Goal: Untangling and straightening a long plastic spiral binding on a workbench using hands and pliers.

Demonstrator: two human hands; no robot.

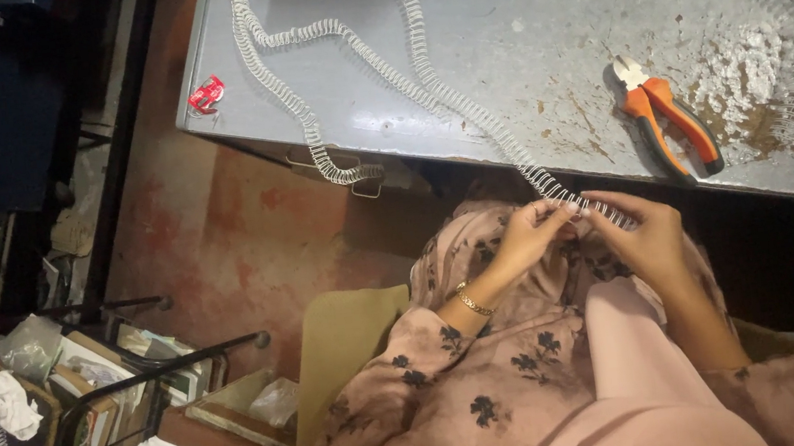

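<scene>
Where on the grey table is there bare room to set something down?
On the table, the patch between the wire coil and the orange pliers is bare. Right of the pliers it is crowded with white residue. Both hands hold the coil's end below the edge.

Open tabletop (515,34) was left between the wire coil (422,83) and the pliers (666,116). The right part was taken up by the pliers and white powder (745,68). The left edge was crossed by coil loops.
</scene>
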